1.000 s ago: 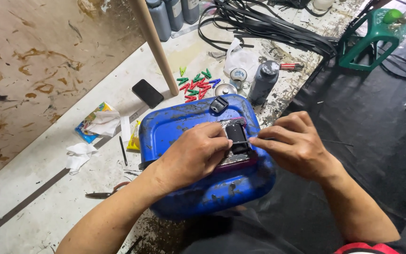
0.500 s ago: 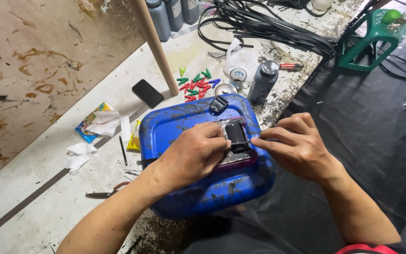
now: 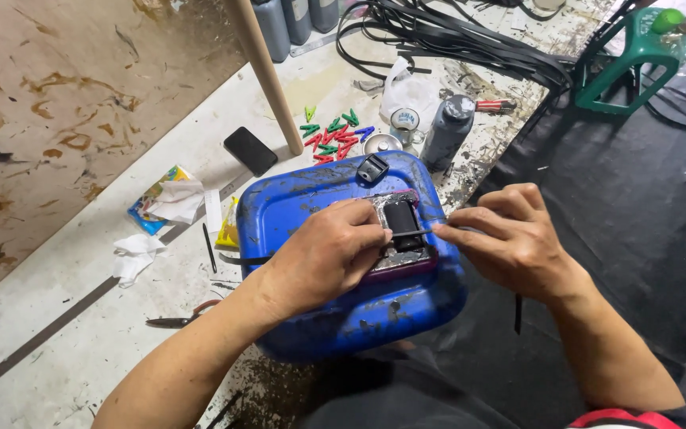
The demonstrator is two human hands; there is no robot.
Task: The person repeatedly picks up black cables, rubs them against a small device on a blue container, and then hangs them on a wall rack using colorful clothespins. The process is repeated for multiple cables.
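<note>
A blue plastic canister lies on its side in front of me as a work surface. On its top rests a small black part on a glue-smeared dark patch. My left hand presses down beside that part, fingertips touching its left edge. My right hand pinches a thin black strap that runs across the part toward my left fingers. A black buckle sits at the canister's far edge.
Beyond the canister lie coloured clothespins, a dark bottle, a small jar, a black phone and a wooden pole. Scissors and tissues lie left. Black straps and a green frame sit far right; black sheet covers the right.
My right hand's fingers have shifted slightly right, drawing the thin strap across the black part. My left hand stays pressed in place.
</note>
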